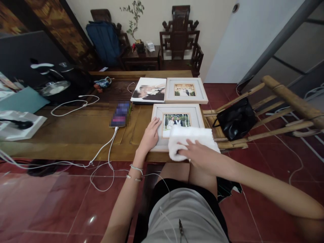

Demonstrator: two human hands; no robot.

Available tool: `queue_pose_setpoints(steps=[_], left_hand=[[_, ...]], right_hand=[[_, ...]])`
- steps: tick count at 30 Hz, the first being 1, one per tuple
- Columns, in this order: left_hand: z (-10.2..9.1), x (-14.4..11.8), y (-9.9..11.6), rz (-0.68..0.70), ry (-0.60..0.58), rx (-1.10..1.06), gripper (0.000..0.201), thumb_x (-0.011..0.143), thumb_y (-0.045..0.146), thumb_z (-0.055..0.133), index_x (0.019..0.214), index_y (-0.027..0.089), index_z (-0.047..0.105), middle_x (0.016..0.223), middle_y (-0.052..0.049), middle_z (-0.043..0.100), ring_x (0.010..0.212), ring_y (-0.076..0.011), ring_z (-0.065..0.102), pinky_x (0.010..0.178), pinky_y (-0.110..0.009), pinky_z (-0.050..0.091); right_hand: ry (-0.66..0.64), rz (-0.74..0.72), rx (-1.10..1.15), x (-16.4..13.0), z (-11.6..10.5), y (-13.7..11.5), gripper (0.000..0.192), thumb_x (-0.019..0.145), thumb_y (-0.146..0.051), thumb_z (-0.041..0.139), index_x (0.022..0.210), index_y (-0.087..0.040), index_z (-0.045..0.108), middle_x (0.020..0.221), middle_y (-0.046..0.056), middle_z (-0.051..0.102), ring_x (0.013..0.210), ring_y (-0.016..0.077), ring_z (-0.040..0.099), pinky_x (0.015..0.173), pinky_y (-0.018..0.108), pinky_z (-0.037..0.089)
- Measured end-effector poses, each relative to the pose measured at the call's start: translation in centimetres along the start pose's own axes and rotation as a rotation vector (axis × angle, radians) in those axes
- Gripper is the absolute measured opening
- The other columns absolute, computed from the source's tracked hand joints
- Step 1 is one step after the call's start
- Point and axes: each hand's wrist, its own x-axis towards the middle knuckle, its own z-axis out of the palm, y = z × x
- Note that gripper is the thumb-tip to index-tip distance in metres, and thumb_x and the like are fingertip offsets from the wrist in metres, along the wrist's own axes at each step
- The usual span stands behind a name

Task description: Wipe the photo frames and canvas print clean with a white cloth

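- Under our left hand (pixel 151 133), fingers flat: left edge of the frame (pixel 157 112); bare table (pixel 83 138) beyond.
- Our right hand (pixel 198 153), fingers slightly spread, presses cloth (pixel 196 133); gripping, we can't tell.
- Frame: pale, photo part-covered.

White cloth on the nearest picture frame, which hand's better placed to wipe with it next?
Probably the right hand: it lies on the white cloth, while the left hand rests on the left side of the picture frame.
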Motion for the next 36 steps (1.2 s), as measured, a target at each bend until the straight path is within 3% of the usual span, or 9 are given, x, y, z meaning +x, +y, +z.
queue_pose_setpoints(steps=[5, 10, 14, 17, 20, 23, 30, 33, 36], left_hand=[[0.0, 0.0, -0.1, 0.007, -0.023, 0.04, 0.05, 0.087, 0.004, 0.033, 0.133, 0.014, 0.051, 0.144, -0.013, 0.047, 0.141, -0.0237, 0.032, 0.116, -0.051, 0.03], [0.0, 0.0, -0.3, 0.034, 0.0, 0.026, 0.05, 0.087, 0.004, 0.035, 0.133, 0.017, 0.051, 0.143, -0.011, 0.049, 0.141, -0.0235, 0.033, 0.115, -0.052, 0.03], [-0.1, -0.1, -0.5, 0.038, -0.015, 0.005, 0.05, 0.088, 0.005, 0.034, 0.134, 0.015, 0.05, 0.144, -0.013, 0.047, 0.141, -0.024, 0.032, 0.116, -0.052, 0.029], [-0.1, -0.1, -0.6, 0.046, -0.015, 0.009, 0.05, 0.088, 0.005, 0.035, 0.134, 0.017, 0.051, 0.143, -0.012, 0.048, 0.141, -0.0236, 0.033, 0.116, -0.051, 0.029], [0.0, -0.1, -0.6, 0.05, -0.006, 0.015, 0.049, 0.088, 0.005, 0.034, 0.133, 0.016, 0.051, 0.142, -0.012, 0.049, 0.141, -0.0229, 0.033, 0.116, -0.05, 0.03], [0.1, 0.0, -0.5, 0.041, 0.002, 0.02, 0.048, 0.088, 0.005, 0.034, 0.132, 0.015, 0.051, 0.142, -0.013, 0.049, 0.141, -0.0225, 0.033, 0.116, -0.049, 0.03], [0.1, 0.1, -0.2, 0.021, 0.002, 0.026, 0.047, 0.088, 0.005, 0.035, 0.131, 0.014, 0.052, 0.142, -0.013, 0.049, 0.14, -0.0229, 0.034, 0.116, -0.049, 0.03], [0.1, 0.1, -0.2, 0.007, -0.009, 0.018, 0.046, 0.09, 0.006, 0.035, 0.132, 0.016, 0.052, 0.143, -0.012, 0.049, 0.141, -0.0225, 0.033, 0.116, -0.05, 0.03], [0.1, 0.2, -0.3, -0.007, -0.013, 0.006, 0.041, 0.094, 0.013, 0.035, 0.131, 0.017, 0.052, 0.143, -0.011, 0.048, 0.141, -0.0221, 0.033, 0.116, -0.049, 0.029]], right_hand=[[0.013, -0.035, 0.04, 1.2, 0.4, -0.6, 0.055, 0.08, -0.002, 0.043, 0.13, -0.023, 0.053, 0.148, 0.009, 0.042, 0.13, 0.0355, 0.042, 0.096, 0.056, 0.041], [0.16, 0.106, -0.084, 5.6, 1.9, 6.2, 0.056, 0.08, 0.001, 0.042, 0.129, -0.022, 0.054, 0.15, 0.009, 0.038, 0.14, 0.0344, 0.026, 0.107, 0.069, 0.018], [0.269, 0.139, -0.189, 8.8, 1.4, 11.9, 0.055, 0.082, 0.0, 0.043, 0.132, -0.02, 0.051, 0.154, 0.009, 0.03, 0.142, 0.0362, 0.021, 0.109, 0.071, 0.012], [0.261, 0.173, -0.211, 10.1, 1.3, 13.6, 0.053, 0.084, -0.002, 0.043, 0.133, -0.019, 0.051, 0.155, 0.01, 0.028, 0.142, 0.0417, 0.014, 0.104, 0.076, 0.011], [0.197, 0.171, -0.19, 9.8, 1.7, 12.7, 0.051, 0.084, 0.0, 0.039, 0.132, -0.016, 0.052, 0.154, 0.012, 0.032, 0.141, 0.0433, 0.016, 0.103, 0.075, 0.017], [0.119, 0.148, -0.148, 7.7, 1.8, 9.8, 0.051, 0.084, 0.0, 0.038, 0.13, -0.015, 0.053, 0.151, 0.013, 0.036, 0.139, 0.0436, 0.022, 0.101, 0.073, 0.023], [-0.138, -0.017, 0.087, 1.0, -1.3, 1.7, 0.052, 0.082, 0.0, 0.042, 0.129, -0.017, 0.053, 0.136, 0.016, 0.054, 0.13, 0.0357, 0.042, 0.096, 0.057, 0.042], [-0.119, -0.088, 0.128, 0.5, -1.4, 0.0, 0.054, 0.081, -0.001, 0.045, 0.131, -0.02, 0.052, 0.141, 0.014, 0.049, 0.134, 0.0364, 0.036, 0.096, 0.058, 0.043], [-0.03, -0.086, 0.081, 2.0, 0.2, 0.3, 0.056, 0.081, -0.001, 0.046, 0.131, -0.024, 0.053, 0.151, 0.009, 0.037, 0.138, 0.0382, 0.029, 0.098, 0.063, 0.038]])
